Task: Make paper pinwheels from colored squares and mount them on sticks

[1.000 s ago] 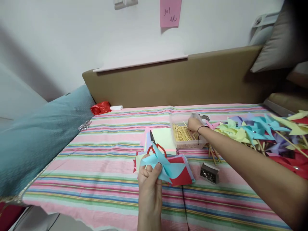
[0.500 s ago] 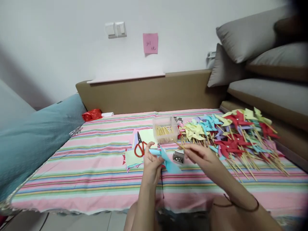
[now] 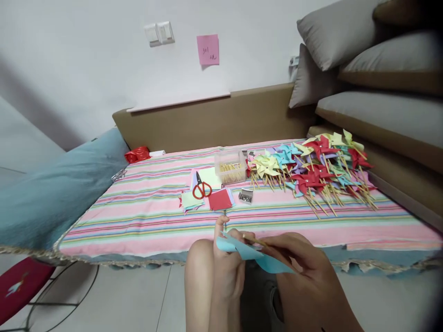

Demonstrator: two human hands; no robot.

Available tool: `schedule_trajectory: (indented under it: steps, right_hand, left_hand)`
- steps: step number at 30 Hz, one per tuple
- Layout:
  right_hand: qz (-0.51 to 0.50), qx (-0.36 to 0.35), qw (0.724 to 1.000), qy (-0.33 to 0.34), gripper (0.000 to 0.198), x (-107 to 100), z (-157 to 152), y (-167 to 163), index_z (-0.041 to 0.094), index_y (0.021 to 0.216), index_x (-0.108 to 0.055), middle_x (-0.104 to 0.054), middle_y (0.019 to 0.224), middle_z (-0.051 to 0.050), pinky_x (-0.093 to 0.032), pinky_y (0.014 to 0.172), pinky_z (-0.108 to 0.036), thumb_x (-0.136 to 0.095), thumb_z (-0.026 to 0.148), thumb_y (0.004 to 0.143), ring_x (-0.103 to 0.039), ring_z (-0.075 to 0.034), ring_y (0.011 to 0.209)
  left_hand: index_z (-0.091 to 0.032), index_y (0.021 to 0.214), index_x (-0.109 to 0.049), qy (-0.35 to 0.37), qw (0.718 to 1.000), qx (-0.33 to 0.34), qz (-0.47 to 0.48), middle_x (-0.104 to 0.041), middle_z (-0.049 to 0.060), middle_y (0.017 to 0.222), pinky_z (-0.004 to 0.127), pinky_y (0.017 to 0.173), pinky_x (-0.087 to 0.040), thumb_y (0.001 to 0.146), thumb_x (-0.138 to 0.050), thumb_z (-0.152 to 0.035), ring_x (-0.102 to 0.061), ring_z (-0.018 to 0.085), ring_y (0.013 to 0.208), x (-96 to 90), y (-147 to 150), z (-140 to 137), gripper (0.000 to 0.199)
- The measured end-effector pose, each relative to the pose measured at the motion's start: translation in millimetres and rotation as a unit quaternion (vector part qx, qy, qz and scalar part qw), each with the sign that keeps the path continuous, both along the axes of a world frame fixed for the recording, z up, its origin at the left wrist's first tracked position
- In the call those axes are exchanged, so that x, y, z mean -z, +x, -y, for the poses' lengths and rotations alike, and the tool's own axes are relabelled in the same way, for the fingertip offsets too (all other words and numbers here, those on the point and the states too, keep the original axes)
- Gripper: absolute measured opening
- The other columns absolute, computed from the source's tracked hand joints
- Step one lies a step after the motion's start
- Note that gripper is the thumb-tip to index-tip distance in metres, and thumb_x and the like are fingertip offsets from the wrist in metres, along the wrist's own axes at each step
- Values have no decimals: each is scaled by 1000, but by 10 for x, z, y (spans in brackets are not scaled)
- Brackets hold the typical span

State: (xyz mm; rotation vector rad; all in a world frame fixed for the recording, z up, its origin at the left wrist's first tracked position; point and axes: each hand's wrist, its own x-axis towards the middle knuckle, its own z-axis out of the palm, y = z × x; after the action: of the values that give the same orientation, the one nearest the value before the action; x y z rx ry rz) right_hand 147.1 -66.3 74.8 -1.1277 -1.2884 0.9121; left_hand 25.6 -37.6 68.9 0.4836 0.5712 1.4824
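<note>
A folded light-blue paper pinwheel [image 3: 244, 250] is pinched in my left hand [image 3: 226, 267], over my lap. My right hand [image 3: 301, 256] grips a thin wooden stick [image 3: 255, 240], whose tip lies close over the pinwheel's middle. Whether stick and paper touch I cannot tell. Beyond my hands, on the striped cloth, are a small open box of metal pins [image 3: 246, 196], a red paper square [image 3: 220, 199] on a stack, and red-handled scissors [image 3: 202, 188] on pale paper sheets.
A clear plastic box [image 3: 231, 167] holds several wooden sticks. Many finished pinwheels [image 3: 313, 177] lie heaped at the right on the striped cloth [image 3: 138, 221]. Grey cushions [image 3: 380, 115] are stacked at the far right. A red stool [image 3: 24, 286] stands at the lower left.
Both hands have come down and closer to my body, over my lap. The right hand has brought the stick to the blue pinwheel. The red paper square is now uncovered.
</note>
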Motion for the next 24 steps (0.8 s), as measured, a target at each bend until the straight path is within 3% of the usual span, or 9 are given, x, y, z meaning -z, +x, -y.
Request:
schedule_trajectory:
  steps: [6, 12, 24]
  right_hand:
    - [31, -12, 999, 19, 14, -11, 288, 6, 26, 91, -72, -69, 77, 0, -55, 64, -21, -66, 18, 81, -68, -15, 72]
    - [81, -1, 993, 84, 15, -91, 453, 65, 25, 89, -73, -72, 76, 0, -54, 58, -21, -65, 16, 81, -68, -16, 67]
    - [107, 20, 988, 110, 20, -104, 420, 97, 25, 96, -73, -75, 84, -2, -57, 61, -24, -63, 15, 82, -70, -18, 71]
  left_hand:
    - [-27, 109, -44, 0, 998, -40, -38, -51, -12, 54, 17, 59, -45, 56, -85, -18, -56, 6, 54, 42, -17, 234, 68]
    - [-29, 104, -45, -6, 999, -10, -46, -50, -13, 52, 19, 57, -47, 56, -85, -25, -61, 9, 55, 73, -3, 336, 64]
    - [-30, 102, -47, -16, 999, -10, -32, -49, -13, 49, 17, 49, -45, 59, -84, -33, -57, 8, 48, 13, 54, 246, 58]
